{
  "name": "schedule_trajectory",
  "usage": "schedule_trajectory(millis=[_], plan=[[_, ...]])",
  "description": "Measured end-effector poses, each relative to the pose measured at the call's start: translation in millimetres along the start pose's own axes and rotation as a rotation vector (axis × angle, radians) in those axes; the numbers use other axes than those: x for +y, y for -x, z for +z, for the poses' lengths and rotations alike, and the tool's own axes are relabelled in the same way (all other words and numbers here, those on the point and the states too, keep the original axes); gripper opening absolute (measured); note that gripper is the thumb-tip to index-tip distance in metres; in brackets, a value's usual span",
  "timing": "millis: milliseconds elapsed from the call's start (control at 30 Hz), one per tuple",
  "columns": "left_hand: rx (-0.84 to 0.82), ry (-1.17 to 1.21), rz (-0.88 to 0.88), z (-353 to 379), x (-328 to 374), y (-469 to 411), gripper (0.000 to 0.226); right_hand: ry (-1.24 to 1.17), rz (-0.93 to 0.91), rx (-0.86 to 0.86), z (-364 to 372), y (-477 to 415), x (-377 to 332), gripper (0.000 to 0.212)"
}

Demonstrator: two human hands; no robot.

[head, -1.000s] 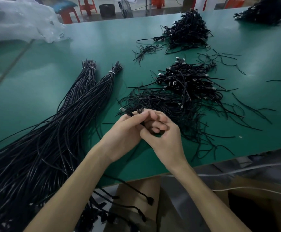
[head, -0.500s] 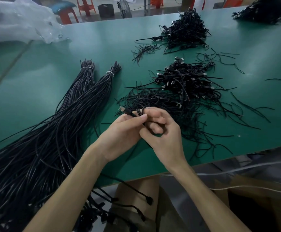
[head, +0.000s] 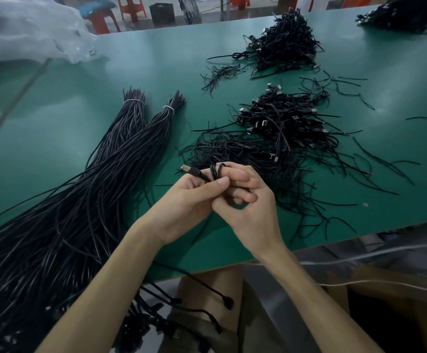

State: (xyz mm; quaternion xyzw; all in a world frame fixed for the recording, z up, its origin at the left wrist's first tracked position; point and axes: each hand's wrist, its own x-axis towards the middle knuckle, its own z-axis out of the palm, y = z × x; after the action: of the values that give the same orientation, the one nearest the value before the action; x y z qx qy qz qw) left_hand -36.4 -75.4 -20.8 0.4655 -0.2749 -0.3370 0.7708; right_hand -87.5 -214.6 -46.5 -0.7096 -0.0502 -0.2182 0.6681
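Gripping a short black cable (head: 213,174) between them, the left hand (head: 182,207) and the right hand (head: 248,210) are meeting just above the green worktop (head: 80,149), near its front edge. The cable is sitting as a small coil between the fingertips of both hands. Its metal plug (head: 185,168) is sticking out to the left, beyond the left fingers. The left grip is narrow: the thumb is pressing the coil against the fingers beneath it. The right grip is narrow too, its fingers curling round the far side of the coil. The number of turns cannot be told, as the fingers are covering part of the coil.

Two long bundles (head: 105,174) of black cable are lying left of the hands. Each is carrying a white band (head: 168,108) near its far end, and the near ends are hanging over the front edge. A pile (head: 283,123) of coiled cables with plugs is lying just beyond the right hand, with loose black ties (head: 347,174) spreading around it. A second pile (head: 283,44) is sitting farther back. A clear plastic bag (head: 29,34) is resting at the far left of the worktop. Red stools (head: 131,8) are standing on the floor behind it. A cardboard box (head: 385,301) is standing below the front edge at the right
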Motion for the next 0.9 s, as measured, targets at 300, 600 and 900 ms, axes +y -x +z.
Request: schedule_trajectory(millis=[300,600,900], plan=[[-0.01,-0.007,0.003,2.2,3.3,1.8,0.028,0.084,-0.079,0.013,-0.2,1.8,-3.9,0.044],[0.001,-0.009,-0.008,5.9,6.4,1.2,0.026,0.114,-0.08,-0.002,-0.2,0.5,-3.1,0.043],[-0.004,-0.024,-0.015,4.0,4.8,2.3,0.022,0.154,-0.091,0.012,1.3,1.5,-4.9,0.043]])
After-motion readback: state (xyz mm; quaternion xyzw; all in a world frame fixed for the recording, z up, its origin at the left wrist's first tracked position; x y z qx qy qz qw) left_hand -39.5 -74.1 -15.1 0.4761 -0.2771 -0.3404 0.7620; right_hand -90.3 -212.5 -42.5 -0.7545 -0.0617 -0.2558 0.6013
